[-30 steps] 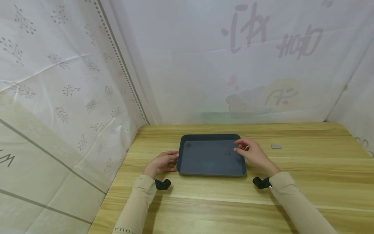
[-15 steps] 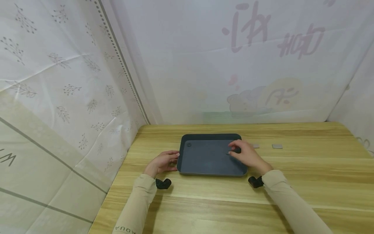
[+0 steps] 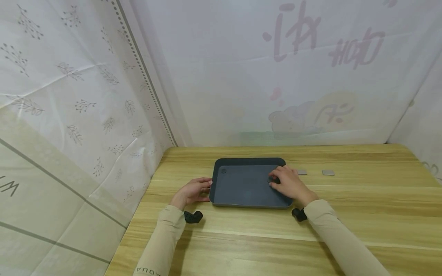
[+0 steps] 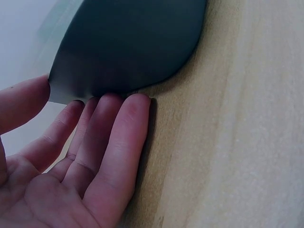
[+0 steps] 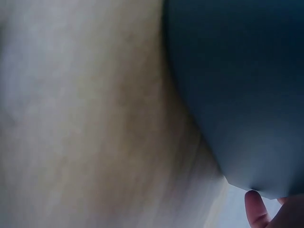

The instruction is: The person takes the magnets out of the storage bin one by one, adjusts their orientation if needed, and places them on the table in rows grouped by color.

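A dark grey rectangular tray (image 3: 246, 188) with raised rims lies on the wooden table. My left hand (image 3: 190, 191) is at its left side; in the left wrist view the fingers (image 4: 126, 128) lie nearly straight against the outer wall, the thumb at the rim. Over the tray's right part, my right hand (image 3: 286, 180) holds thumb and curled fingers around a small dark disc (image 3: 270, 179), partly hidden by them. Another small dark disc (image 3: 223, 171) lies in the tray's back left corner. The right wrist view shows only fingertips (image 5: 256, 209) beyond the tray wall.
Two small flat grey rectangles, a nearer one (image 3: 302, 172) and a farther one (image 3: 328, 172), lie on the table (image 3: 241, 241) to the right of the tray. Printed white curtains (image 3: 221, 76) hang behind the table and at its left.
My right hand has moved left and slightly down, to the disc in the tray's right part, uncovering the nearer grey rectangle. The left hand and the tray look unmoved.
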A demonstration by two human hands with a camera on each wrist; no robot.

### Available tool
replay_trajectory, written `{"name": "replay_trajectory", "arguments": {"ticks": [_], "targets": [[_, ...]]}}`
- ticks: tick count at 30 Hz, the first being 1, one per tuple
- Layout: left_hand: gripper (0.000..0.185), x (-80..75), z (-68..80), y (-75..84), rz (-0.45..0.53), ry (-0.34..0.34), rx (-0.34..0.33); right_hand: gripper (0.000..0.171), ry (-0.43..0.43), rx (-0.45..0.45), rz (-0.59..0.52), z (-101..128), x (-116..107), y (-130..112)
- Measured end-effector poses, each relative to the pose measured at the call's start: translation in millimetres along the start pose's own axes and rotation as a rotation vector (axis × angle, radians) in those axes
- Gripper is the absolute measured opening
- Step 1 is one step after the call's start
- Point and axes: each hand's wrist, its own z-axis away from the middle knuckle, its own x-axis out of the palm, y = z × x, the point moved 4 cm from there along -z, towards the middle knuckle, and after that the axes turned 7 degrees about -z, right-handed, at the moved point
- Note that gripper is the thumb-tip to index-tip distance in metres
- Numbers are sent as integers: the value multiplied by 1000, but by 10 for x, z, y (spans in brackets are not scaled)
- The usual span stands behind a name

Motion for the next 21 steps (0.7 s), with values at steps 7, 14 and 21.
{"name": "replay_trajectory", "arguments": {"ticks": [7,14,21], "targets": [[48,2,-1,0,1,-9,3,26,-11,19,17,0,19,-26],[47,1,-16,-9,8,0,7,26,-26,37,55,1,41,-23],[46,-3,-12,-11,7,2,8,24,-29,38,56,-1,43,-32]]}}
